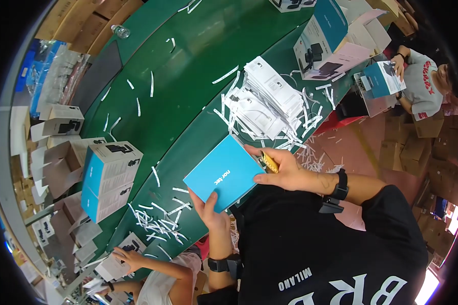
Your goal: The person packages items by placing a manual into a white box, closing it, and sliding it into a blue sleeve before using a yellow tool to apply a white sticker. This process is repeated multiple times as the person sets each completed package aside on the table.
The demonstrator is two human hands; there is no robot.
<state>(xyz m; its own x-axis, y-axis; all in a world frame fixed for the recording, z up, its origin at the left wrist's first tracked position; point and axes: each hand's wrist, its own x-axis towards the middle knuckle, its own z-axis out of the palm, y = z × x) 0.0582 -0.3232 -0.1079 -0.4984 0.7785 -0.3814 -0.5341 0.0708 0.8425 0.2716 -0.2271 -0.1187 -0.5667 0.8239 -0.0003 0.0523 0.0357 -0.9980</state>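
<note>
A flat blue box (224, 174) with white lettering is tilted between my two hands above the green table. My left hand (208, 209) grips its lower left corner, the thumb lying on the blue face. At the right edge of the box, my right hand (280, 169) holds it between thumb and fingers. Tucked in the same palm is a small yellow tool (269, 161), whose kind I cannot make out. Just beyond the box lies a heap of white printed sheets or flat packets (269, 96), with narrow paper strips around it.
Strips of white paper litter the green table (163, 122). White-and-blue cartons stand at the left (112, 175) and an open carton (331, 46) at the far right. A co-worker (425, 84) handles a blue box there; another person's hand (130, 258) touches a box at lower left.
</note>
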